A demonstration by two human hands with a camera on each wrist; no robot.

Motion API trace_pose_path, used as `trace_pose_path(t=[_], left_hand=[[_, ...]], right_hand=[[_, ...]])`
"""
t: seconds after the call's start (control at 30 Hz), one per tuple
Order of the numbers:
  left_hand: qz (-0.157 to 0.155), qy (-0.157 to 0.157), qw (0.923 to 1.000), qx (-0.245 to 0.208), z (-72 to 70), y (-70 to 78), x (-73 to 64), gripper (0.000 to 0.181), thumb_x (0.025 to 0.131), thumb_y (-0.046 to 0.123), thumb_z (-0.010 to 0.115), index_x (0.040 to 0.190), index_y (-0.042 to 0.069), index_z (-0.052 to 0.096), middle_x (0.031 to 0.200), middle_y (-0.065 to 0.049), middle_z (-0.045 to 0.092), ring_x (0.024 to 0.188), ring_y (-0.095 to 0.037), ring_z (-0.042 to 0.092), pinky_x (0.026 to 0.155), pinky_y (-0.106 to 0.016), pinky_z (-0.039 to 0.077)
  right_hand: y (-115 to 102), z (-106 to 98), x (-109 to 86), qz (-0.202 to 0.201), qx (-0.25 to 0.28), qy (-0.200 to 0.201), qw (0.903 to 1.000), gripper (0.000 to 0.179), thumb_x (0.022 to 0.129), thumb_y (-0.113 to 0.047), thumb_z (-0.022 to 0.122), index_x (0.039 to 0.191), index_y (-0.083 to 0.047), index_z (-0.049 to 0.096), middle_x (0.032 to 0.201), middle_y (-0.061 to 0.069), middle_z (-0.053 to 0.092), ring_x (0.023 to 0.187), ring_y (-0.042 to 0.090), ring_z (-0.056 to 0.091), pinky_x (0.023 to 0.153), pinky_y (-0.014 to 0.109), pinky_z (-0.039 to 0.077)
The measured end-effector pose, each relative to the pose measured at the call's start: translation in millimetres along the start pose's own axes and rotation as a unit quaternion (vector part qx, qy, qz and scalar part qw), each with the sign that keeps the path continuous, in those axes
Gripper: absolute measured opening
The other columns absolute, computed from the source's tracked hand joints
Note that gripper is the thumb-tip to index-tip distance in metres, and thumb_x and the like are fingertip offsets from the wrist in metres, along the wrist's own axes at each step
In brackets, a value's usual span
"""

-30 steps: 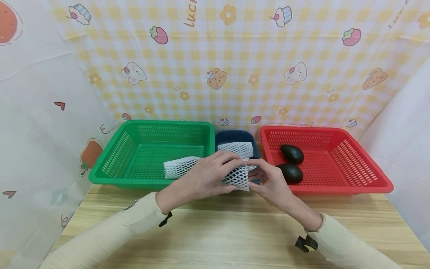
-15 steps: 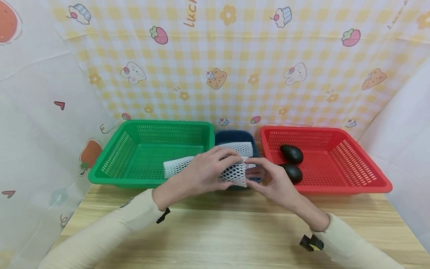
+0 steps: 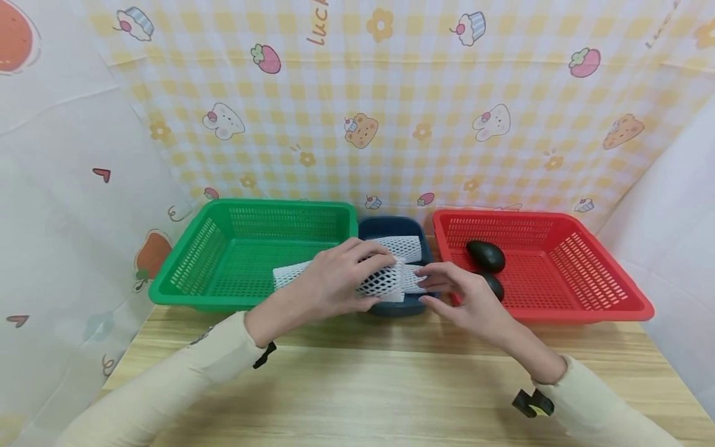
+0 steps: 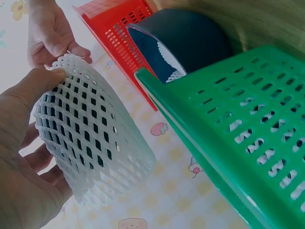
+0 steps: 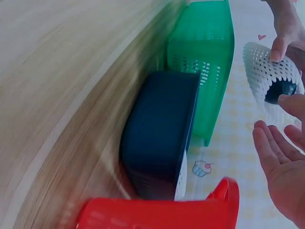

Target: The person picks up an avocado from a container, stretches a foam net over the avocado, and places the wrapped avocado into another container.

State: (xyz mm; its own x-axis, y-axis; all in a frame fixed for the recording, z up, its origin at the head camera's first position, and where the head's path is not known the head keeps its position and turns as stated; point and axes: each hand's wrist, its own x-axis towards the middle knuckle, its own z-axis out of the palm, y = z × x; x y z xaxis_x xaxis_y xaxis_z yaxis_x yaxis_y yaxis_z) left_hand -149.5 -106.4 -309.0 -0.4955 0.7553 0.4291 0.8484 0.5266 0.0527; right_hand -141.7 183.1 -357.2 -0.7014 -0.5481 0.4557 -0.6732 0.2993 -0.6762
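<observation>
My left hand [image 3: 335,276] grips a white foam net sleeve [image 3: 386,282], with an avocado [image 5: 280,89] inside; its dark skin shows through the mesh and at the sleeve's end in the right wrist view. Thumb and fingers wrap the sleeve from both sides. My right hand [image 3: 469,298] is just right of the sleeve, apart from it, fingers slightly bent and holding nothing. Behind the hands, a dark blue bin [image 3: 398,308] holds more foam net sleeves [image 3: 406,248]. Two bare avocados [image 3: 486,256] lie at the left side of the red basket [image 3: 586,313].
The green basket [image 3: 223,301] stands left of the blue bin, and a white foam net sleeve [image 3: 287,273] lies in it, partly hidden by my left arm. A wooden table [image 3: 357,385] bears everything. A patterned cloth [image 3: 419,93] hangs behind.
My right fingers have let go of the sleeve's end and moved slightly right. My left hand has shifted a little left and up with the sleeved avocado.
</observation>
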Motion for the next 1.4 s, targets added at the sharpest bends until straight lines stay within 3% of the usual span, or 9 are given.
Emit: trace_pose_path(t=[0.23, 0.47, 0.8, 1.07, 1.4], left_hand=[[-0.005, 0.01, 0.9999, 0.003, -10.3, -5.8, -5.2, 0.059, 0.081, 0.031, 0.088, 0.131, 0.011, 0.065, 0.13, -0.005, 0.06, 0.117, -0.024, 0.055, 0.089, -0.037, 0.054], [-0.013, 0.022, 0.9997, 0.005, -22.0, -15.5, -14.1, 0.059, 0.079, 0.028, 0.089, 0.13, 0.01, 0.064, 0.128, -0.005, 0.06, 0.117, -0.025, 0.054, 0.082, -0.038, 0.056], [-0.058, 0.008, 0.9982, 0.016, -40.8, -27.9, -29.1, 0.056, 0.081, 0.025, 0.087, 0.13, 0.012, 0.064, 0.128, -0.003, 0.059, 0.114, -0.025, 0.055, 0.074, -0.04, 0.056], [-0.092, -0.005, 0.9955, 0.021, -53.4, -37.9, -45.2, 0.056, 0.082, 0.03, 0.086, 0.131, 0.013, 0.064, 0.129, -0.002, 0.059, 0.114, -0.024, 0.054, 0.071, -0.039, 0.055], [-0.129, -0.02, 0.991, 0.028, -66.8, -56.9, -73.4, 0.055, 0.082, 0.026, 0.086, 0.131, 0.013, 0.064, 0.127, -0.003, 0.06, 0.112, -0.026, 0.056, 0.07, -0.041, 0.054]], right_hand=[[4.3, -12.1, -7.5, 0.018, -0.044, -0.001, 0.9989, 0.053, 0.081, 0.0, 0.084, 0.128, -0.012, 0.063, 0.12, -0.001, 0.068, 0.101, 0.014, 0.069, 0.085, 0.036, 0.056], [9.6, -26.1, -14.8, 0.019, -0.056, -0.004, 0.9983, 0.05, 0.081, 0.0, 0.085, 0.125, -0.011, 0.065, 0.117, 0.001, 0.068, 0.097, 0.021, 0.071, 0.084, 0.027, 0.055], [15.5, -42.6, -26.7, 0.054, -0.111, -0.014, 0.9923, 0.044, 0.082, -0.006, 0.086, 0.122, -0.008, 0.067, 0.113, 0.004, 0.07, 0.093, 0.021, 0.069, 0.083, 0.02, 0.053], [18.5, -48.2, -32.2, 0.049, -0.131, -0.016, 0.99, 0.044, 0.08, 0.0, 0.086, 0.119, -0.007, 0.068, 0.111, 0.001, 0.07, 0.09, 0.022, 0.07, 0.078, 0.034, 0.058], [19.5, -51.7, -36.6, 0.053, -0.146, -0.018, 0.9876, 0.041, 0.081, -0.004, 0.086, 0.117, -0.008, 0.068, 0.11, 0.002, 0.07, 0.089, 0.021, 0.07, 0.077, 0.027, 0.057]])
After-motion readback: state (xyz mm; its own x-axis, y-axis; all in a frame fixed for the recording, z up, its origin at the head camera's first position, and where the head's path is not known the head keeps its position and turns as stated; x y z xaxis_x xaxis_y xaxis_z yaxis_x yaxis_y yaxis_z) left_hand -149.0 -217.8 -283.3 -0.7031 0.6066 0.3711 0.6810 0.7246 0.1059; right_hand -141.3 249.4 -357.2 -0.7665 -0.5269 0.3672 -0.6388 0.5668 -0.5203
